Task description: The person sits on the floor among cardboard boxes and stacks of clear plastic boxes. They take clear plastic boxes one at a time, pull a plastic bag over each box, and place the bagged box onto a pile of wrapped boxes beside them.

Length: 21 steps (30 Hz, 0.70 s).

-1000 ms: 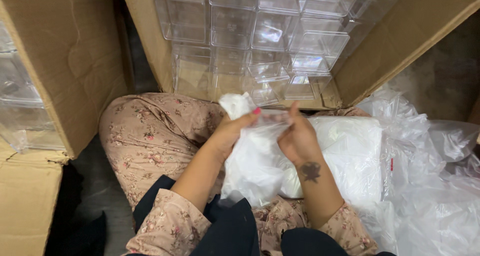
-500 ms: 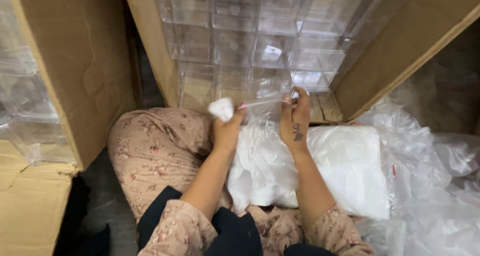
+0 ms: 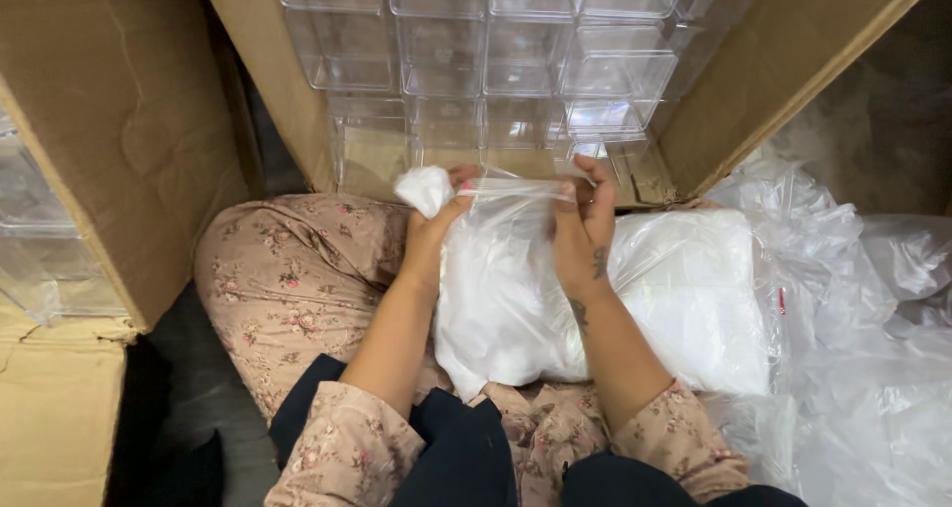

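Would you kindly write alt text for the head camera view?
A seated person's left hand and right hand pinch the top of a clear plastic bag of white material on their lap. Ahead stands an open cardboard box of clear plastic containers.

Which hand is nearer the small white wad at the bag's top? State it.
Left. The left hand touches the white wad with its fingertips, beside the clear plastic bag. The right hand grips the bag's other side, apart from the wad.

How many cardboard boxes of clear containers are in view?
2: one open cardboard box straight ahead, stacked with clear containers; another box at the left edge. More may sit out of frame.
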Each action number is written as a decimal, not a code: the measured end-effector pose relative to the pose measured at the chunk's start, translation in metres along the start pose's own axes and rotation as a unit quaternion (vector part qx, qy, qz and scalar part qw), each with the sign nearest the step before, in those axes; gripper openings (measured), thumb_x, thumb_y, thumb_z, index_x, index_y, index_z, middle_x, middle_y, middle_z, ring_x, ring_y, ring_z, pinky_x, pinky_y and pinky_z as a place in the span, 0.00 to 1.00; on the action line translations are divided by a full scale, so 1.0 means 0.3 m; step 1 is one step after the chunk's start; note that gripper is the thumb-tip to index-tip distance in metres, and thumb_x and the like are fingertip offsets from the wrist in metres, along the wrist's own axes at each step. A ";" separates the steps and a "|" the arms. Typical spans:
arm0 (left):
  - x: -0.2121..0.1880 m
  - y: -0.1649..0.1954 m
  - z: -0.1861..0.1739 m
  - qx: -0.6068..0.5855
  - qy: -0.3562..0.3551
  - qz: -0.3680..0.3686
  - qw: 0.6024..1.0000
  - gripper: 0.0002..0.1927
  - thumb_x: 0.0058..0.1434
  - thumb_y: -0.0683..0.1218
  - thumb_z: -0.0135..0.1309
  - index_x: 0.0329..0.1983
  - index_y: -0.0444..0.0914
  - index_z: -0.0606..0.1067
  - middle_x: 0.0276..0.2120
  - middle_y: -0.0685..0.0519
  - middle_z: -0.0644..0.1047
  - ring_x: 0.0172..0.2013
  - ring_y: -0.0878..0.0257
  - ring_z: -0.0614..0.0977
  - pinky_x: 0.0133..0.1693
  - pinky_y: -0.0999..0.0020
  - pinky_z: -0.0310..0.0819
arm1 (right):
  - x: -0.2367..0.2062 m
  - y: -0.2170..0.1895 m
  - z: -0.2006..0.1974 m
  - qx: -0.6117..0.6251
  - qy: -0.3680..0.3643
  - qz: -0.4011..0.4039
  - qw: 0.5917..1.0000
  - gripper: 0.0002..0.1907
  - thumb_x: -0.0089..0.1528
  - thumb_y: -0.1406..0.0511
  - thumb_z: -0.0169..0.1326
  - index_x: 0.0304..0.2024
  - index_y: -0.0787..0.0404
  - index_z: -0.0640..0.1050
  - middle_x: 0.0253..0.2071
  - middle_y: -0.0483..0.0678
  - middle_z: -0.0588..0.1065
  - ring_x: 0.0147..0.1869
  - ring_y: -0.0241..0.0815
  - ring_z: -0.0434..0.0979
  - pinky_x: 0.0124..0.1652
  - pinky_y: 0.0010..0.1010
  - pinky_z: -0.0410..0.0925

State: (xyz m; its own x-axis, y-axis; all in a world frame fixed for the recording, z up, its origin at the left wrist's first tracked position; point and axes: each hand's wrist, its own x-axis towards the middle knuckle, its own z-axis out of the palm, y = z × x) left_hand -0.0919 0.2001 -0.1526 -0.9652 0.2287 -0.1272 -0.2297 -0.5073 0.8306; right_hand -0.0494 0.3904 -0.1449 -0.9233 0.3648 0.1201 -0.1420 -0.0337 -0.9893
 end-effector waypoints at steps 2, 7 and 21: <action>-0.017 0.006 -0.002 -0.087 -0.001 -0.063 0.994 0.31 0.61 0.46 0.55 0.69 0.36 0.67 0.61 0.49 0.74 0.62 0.58 0.72 0.63 0.63 0.64 | -0.002 -0.017 -0.020 -0.035 -0.022 0.032 0.999 0.12 0.76 0.62 0.51 0.40 0.63 0.76 0.29 0.43 0.69 0.30 0.30 0.63 0.32 0.24 0.61; -0.045 -0.010 0.007 -0.057 -0.037 -0.106 0.992 0.31 0.61 0.46 0.55 0.68 0.38 0.68 0.59 0.52 0.74 0.60 0.60 0.73 0.62 0.66 0.63 | 0.047 -0.060 -0.069 0.061 -0.060 0.150 0.985 0.08 0.68 0.65 0.58 0.40 0.66 0.78 0.35 0.43 0.78 0.36 0.33 0.72 0.39 0.26 0.66; -0.043 -0.001 -0.007 -0.074 -0.018 -0.037 0.996 0.27 0.60 0.36 0.56 0.64 0.30 0.69 0.55 0.44 0.76 0.50 0.54 0.80 0.54 0.59 0.74 | 0.024 -0.350 -0.339 0.283 -0.032 0.059 0.957 0.21 0.75 0.59 0.51 0.27 0.56 0.67 0.19 0.38 0.63 0.23 0.31 0.59 0.29 0.23 0.60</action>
State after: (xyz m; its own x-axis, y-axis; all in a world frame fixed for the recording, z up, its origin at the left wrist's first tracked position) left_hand -0.0797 0.1955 -0.1523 -0.9403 0.2982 -0.1642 -0.3191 -0.6044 0.7300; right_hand -0.0049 0.4911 -0.0487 -0.9624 0.2694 0.0333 -0.1887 -0.5759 -0.7954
